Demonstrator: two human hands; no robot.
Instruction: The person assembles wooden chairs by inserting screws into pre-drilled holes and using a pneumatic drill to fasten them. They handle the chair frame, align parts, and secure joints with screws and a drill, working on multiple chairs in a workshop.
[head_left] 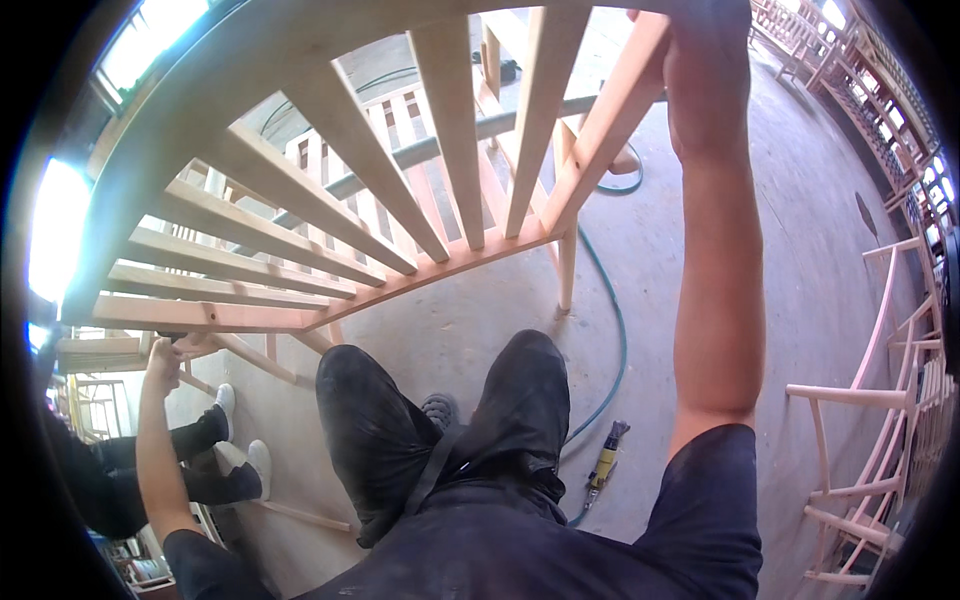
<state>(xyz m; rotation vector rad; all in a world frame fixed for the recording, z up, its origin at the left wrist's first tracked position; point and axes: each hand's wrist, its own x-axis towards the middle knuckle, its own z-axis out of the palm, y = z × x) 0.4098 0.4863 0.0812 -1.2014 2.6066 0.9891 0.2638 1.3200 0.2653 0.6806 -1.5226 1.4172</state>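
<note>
A pale wooden slatted bench back [375, 293] stretches across the upper part of the view, with its slats running between a wide top rail and a bent lower rail. At its right end, my right hand [705, 70] is closed round the end post, and the fingers partly go out of sight behind the wood. My left hand [165, 362] is closed just below the left end of the same frame. Beside its fingers a small dark thing shows under the wood; what it grips is too small to make out.
A yellow-green air tool [604, 462] lies on the floor right of my knees, with a teal hose [618, 330] curving past it. Another person's white shoes [260, 468] are at the left. Wooden chair frames [850, 395] stand at the right. More slatted furniture is behind the bench back.
</note>
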